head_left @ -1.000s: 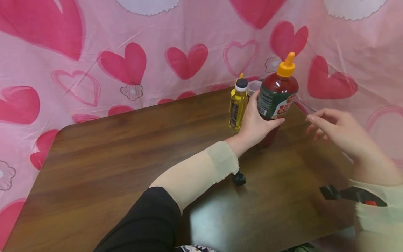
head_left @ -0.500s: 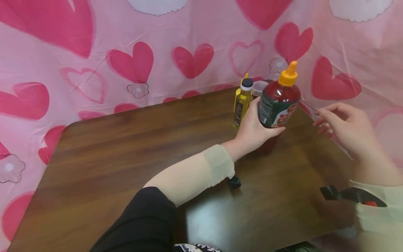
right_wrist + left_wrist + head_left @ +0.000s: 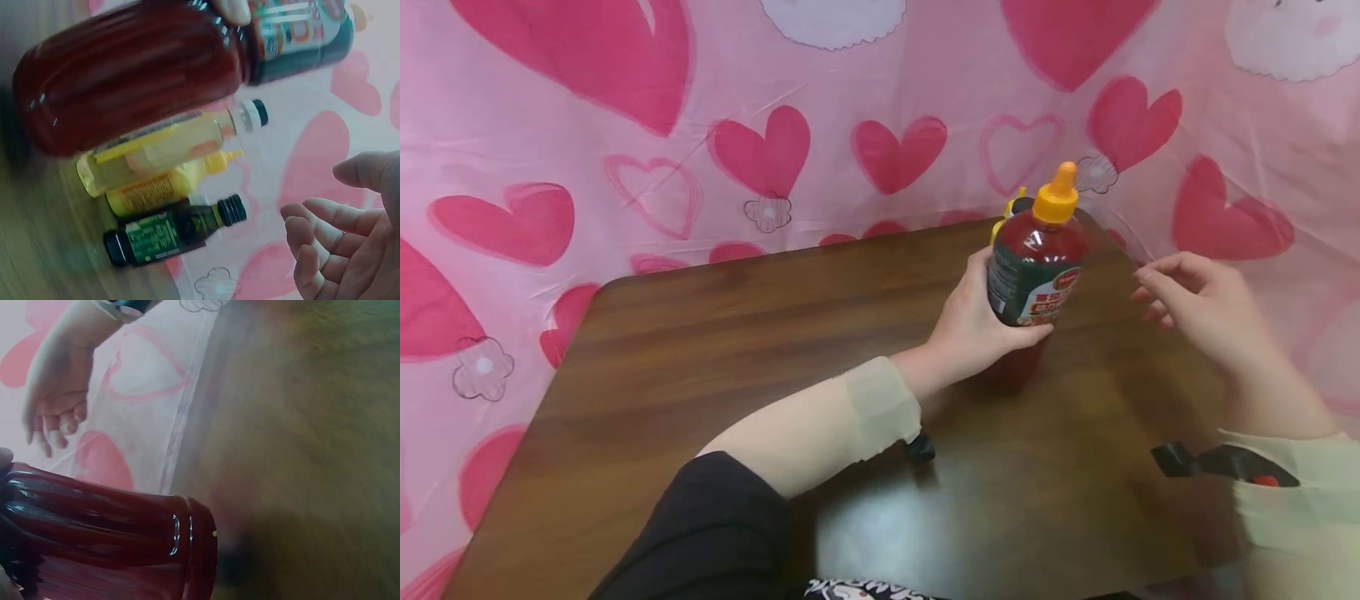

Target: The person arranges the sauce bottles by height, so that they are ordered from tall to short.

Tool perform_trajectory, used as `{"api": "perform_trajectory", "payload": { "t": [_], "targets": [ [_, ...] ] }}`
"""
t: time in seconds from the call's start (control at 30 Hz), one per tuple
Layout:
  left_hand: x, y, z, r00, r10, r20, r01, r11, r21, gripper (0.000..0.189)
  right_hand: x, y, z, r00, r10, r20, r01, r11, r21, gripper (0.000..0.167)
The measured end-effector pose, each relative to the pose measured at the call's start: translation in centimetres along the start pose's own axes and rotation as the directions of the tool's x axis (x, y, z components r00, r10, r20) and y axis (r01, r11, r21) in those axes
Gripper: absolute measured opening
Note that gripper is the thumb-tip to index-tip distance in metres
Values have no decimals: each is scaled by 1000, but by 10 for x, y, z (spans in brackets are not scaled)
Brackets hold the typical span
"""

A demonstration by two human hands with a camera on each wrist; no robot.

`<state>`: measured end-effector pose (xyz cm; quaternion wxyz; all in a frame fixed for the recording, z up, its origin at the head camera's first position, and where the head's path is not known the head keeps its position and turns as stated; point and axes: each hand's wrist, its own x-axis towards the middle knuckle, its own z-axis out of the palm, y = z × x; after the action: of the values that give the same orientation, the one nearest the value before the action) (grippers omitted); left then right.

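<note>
My left hand point(image 3: 964, 327) grips a large squeeze bottle of red sauce point(image 3: 1037, 271) around its narrowed middle, thumb across the front. The bottle has an orange nozzle cap and a green label, and leans slightly to the right in the head view. In the left wrist view its smooth red base point(image 3: 144, 531) shows over the table. To the right of it, my right hand point(image 3: 1202, 304) hovers apart from the bottle with loosely bent fingers. The right wrist view shows this hand point(image 3: 350, 244) with nothing in its palm.
Behind the sauce stand a clear bottle of yellowish oil point(image 3: 162, 147), a yellow squeeze bottle point(image 3: 150, 190) and a dark bottle with a green label point(image 3: 175, 231). The sauce mostly hides them in the head view. A heart-patterned cloth point(image 3: 827, 83) borders the brown wooden table point(image 3: 737, 350).
The left hand has brought the sauce bottle left and nearer the body, now covering most of the bottles behind. The head view has turned left; the right hand stays nearly in place.
</note>
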<state>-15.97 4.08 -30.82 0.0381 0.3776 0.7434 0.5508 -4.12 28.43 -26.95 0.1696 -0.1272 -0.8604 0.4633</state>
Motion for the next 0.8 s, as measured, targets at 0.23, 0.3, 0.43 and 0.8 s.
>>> {"api": "perform_trajectory", "payload": {
  "t": [0.23,0.3,0.43,0.8],
  "targets": [
    [-22,-2,-66,997,-14,-71,16,1000,22,93,12,-10,28,998,-51,44,53,998,-32,19],
    [-30,-5,-87,995,-22,-96,24,1000,20,92,15,-11,37,996,-65,64,68,997,-42,25],
    [-41,-14,-121,988,5,-156,4,998,55,90,26,-4,46,989,-93,113,100,994,-51,35],
    [-67,-34,-186,896,-109,-430,188,971,146,91,58,11,67,984,-47,169,67,991,-116,58]
  ]
}}
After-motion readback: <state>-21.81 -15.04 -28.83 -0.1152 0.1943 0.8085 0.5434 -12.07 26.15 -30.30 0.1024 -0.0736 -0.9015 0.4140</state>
